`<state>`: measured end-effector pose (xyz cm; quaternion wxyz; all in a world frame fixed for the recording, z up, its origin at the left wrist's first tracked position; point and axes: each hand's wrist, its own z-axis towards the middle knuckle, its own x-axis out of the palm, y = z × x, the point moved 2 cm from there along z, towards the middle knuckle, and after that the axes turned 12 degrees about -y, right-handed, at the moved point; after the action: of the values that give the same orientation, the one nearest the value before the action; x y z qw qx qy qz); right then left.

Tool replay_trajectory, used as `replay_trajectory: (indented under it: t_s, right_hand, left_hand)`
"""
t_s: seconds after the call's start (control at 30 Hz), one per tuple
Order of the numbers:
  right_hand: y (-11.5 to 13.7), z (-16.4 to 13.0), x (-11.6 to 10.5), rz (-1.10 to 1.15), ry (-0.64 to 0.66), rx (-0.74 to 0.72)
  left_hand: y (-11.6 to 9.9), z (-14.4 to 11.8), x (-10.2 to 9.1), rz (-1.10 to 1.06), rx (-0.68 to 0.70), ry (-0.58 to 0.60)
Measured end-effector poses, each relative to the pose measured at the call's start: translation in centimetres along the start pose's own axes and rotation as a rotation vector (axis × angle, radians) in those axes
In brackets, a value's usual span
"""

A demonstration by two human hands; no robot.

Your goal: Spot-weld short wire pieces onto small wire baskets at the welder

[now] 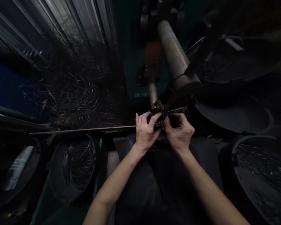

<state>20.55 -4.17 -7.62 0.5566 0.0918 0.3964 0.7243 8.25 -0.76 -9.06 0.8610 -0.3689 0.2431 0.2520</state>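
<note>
A small bundle of thin, dark metal wire (182,110) lies between my two hands, close below the machine's metal rods. My left hand (145,130) has its fingers curled over the bundle's left side. Thumb and fingers of my right hand (179,131) are pinched together at the middle of the bundle; the fingers there are partly hidden. Behind the fingertips, a narrow metal rod (152,92) comes down from the green machine (133,81). The exact shape of the wire pieces is blurred and dark.
A thick metal cylinder (175,51) juts toward me above the hands. Tangled wire (77,97) is heaped at the left behind a thin board edge (96,128). Black tubs with wire pieces stand at the lower left (91,140) and lower right (236,175); another tub (236,117) sits behind.
</note>
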Motion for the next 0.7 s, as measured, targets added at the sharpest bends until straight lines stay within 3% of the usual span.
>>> replay_trajectory:
  t_s: [0.47,0.6,0.7]
  right_hand:
    - [-0.3,0.1,0.6,-0.017,0.035,0.067]
    - [0.9,0.2,1.0,-0.021,0.075,0.112]
    - [1.1,1.0,-0.5,-0.027,0.144,0.124]
  left_hand:
    - [0.6,0.5,0.3,0.021,0.021,0.001]
    - [1.7,0.6,0.3,-0.003,0.071,-0.059]
    - [2.3,1.1,0.1,-0.029,0.112,-0.12]
